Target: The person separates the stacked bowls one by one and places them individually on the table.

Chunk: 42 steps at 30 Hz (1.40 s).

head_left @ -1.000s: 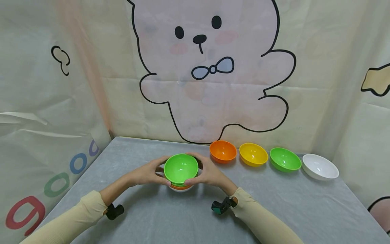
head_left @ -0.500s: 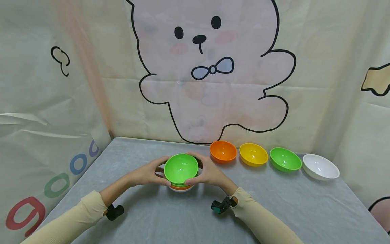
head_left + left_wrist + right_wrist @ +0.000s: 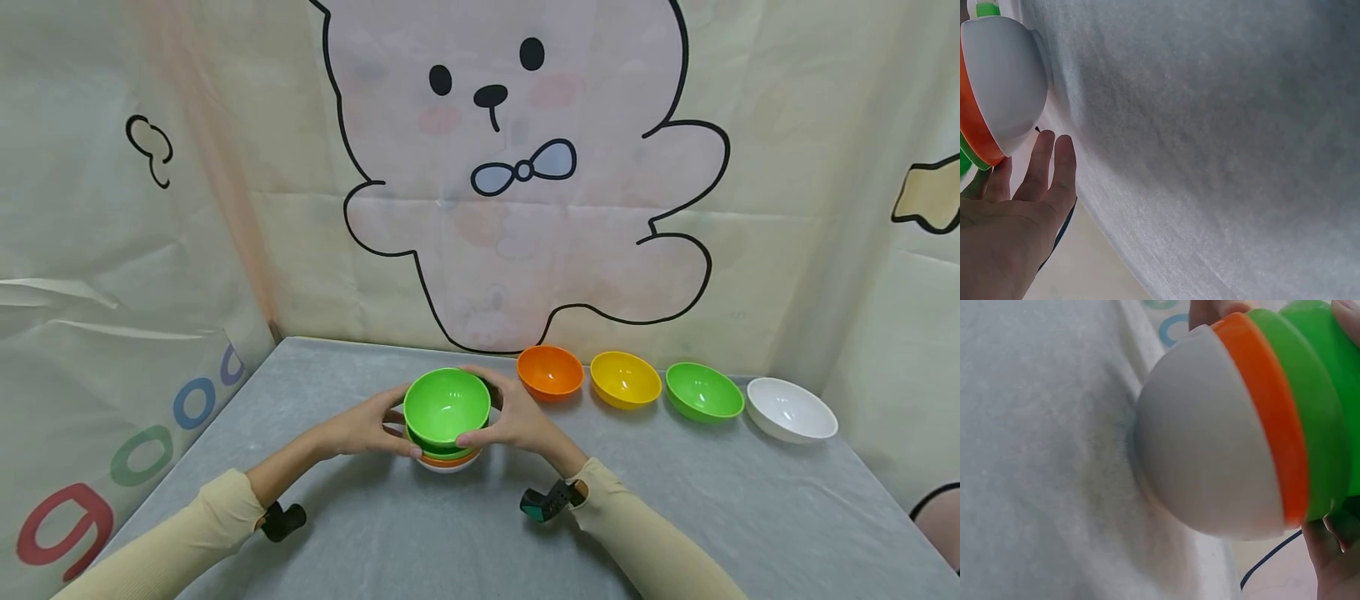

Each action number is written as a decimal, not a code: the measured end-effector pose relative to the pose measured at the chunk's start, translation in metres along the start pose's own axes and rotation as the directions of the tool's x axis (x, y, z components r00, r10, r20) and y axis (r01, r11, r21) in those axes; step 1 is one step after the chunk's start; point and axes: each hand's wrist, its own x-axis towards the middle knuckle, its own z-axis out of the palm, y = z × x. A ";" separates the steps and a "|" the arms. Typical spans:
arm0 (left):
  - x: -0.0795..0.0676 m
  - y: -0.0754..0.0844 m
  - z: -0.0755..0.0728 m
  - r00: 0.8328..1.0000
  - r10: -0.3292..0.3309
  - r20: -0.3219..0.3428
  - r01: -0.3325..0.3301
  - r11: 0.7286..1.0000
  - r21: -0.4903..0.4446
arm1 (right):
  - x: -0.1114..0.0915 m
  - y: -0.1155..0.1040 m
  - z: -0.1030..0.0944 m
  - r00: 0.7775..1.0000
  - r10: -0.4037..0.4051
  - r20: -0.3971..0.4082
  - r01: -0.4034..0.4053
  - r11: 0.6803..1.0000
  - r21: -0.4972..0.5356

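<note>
A stack of nested bowls stands on the grey cloth, white bowl [image 3: 1204, 437] lowest, then an orange bowl [image 3: 1272, 419] and a lower green bowl [image 3: 1316, 419]. Above them an upper green bowl [image 3: 446, 407] sits raised, a gap showing under its front rim. My right hand [image 3: 521, 422] grips this upper bowl, thumb on the front of its rim, fingers behind. From the other side my left hand [image 3: 363, 427] holds the lower stack, its thumb at the lower green bowl's rim. In the left wrist view two of its fingers extend beside the white bowl [image 3: 1007, 78].
Along the table's back right stand a single orange bowl [image 3: 550, 373], a yellow bowl [image 3: 625, 380], a green bowl [image 3: 703, 392] and a white bowl [image 3: 791, 410]. A printed cloth backdrop [image 3: 300, 275] rises behind the grey-covered table [image 3: 420, 542].
The upper green bowl has risen slightly out of the lower green one, with my right hand moving up along with it. My left hand and the lower bowls stay where they were.
</note>
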 end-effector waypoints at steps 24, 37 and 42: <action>0.001 -0.005 0.001 1.000 0.003 -0.001 -0.003 1.000 0.001 | -0.005 -0.016 -0.031 0.994 -0.068 -0.085 0.072 0.996 0.045; 0.000 -0.006 0.002 1.000 0.013 0.008 -0.013 1.000 0.005 | -0.023 -0.016 -0.049 0.992 -0.004 -0.123 0.004 1.000 0.002; -0.001 -0.006 0.002 1.000 0.012 0.005 -0.012 1.000 0.008 | -0.032 -0.016 -0.057 0.989 0.017 -0.144 -0.023 0.999 -0.044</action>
